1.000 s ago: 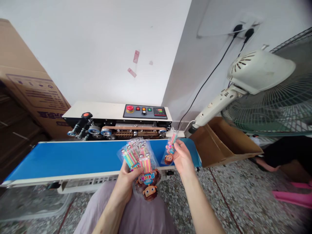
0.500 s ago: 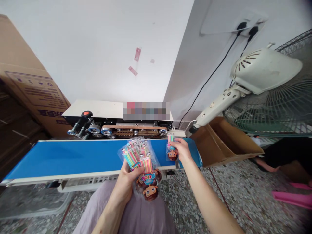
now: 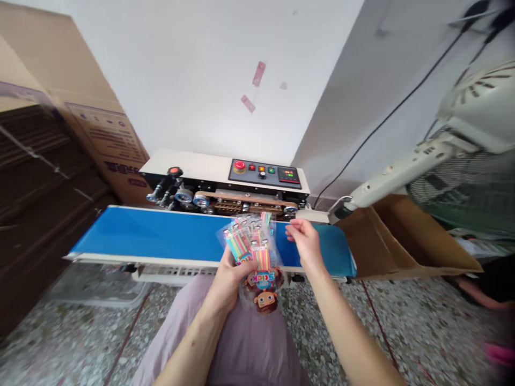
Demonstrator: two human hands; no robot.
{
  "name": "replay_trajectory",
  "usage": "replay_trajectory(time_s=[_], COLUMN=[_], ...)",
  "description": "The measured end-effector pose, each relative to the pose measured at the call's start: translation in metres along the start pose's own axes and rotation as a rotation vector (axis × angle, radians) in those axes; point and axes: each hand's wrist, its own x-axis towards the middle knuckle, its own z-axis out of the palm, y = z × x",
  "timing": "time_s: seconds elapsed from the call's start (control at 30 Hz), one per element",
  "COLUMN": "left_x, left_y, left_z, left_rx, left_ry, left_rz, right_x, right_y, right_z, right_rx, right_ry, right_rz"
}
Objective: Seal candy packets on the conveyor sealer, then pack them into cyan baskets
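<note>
My left hand is closed around a fanned stack of clear packets of coloured sticks with cartoon faces, held over my lap at the near edge of the blue conveyor belt. Behind the fan, one single packet lies on the belt by the sealing machine. My right hand hovers over the right part of the belt, just right of that packet, with its fingers loosely apart and nothing in them.
Large cardboard boxes stand at the left. An open cardboard box sits on the floor to the right of the belt, beneath a white standing fan. A clear plastic tray lies under the belt. The floor is speckled terrazzo.
My right hand carried one packet to the belt by the sealer and let it go; it is now empty. My left hand still holds the fan. The view has swung left.
</note>
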Motion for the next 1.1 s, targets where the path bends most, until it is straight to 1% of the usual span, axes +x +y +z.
replay_trajectory(time_s=[0.07,0.13,0.2,0.27,0.33,0.4,0.5,0.67,0.87,1.03,1.1], left_x=[0.001,0.001,0.0,-0.001,-0.001,0.0,0.002,0.004,0.006,0.006,0.005], left_y=[0.0,0.0,0.001,0.001,0.001,-0.001,-0.003,-0.004,-0.001,0.0,0.001], left_z=[0.0,0.0,0.0,0.0,0.0,-0.001,-0.003,-0.004,-0.002,-0.001,0.0], left_rx=[-0.019,-0.026,-0.025,-0.019,-0.009,0.004,0.018,-0.025,-0.02,-0.06,-0.074], left_ry=[0.014,0.031,0.035,0.036,0.029,0.022,0.042,0.071,0.096,0.14,0.15], left_rz=[0.013,0.023,0.038,0.059,0.071,0.087,0.11,0.091,0.06,0.025,0.005], right_x=[-0.03,-0.061,-0.086,-0.1,-0.103,-0.098,-0.089,-0.085,-0.086,-0.09,-0.088], right_y=[-0.004,-0.007,-0.007,-0.004,0.001,0.005,0.007,0.006,0.014,0.008,0.005], right_z=[-0.002,-0.002,0.002,0.006,0.009,0.008,0.002,-0.007,-0.007,-0.012,-0.017], right_rx=[-0.107,-0.236,-0.354,-0.41,-0.368,-0.251,-0.059,0.126,0.251,0.346,0.36], right_ry=[-0.106,-0.174,-0.2,-0.218,-0.245,-0.289,-0.35,-0.409,-0.396,-0.424,-0.41], right_rz=[-0.128,-0.231,-0.292,-0.309,-0.276,-0.193,-0.075,0.028,0.082,0.095,0.1])
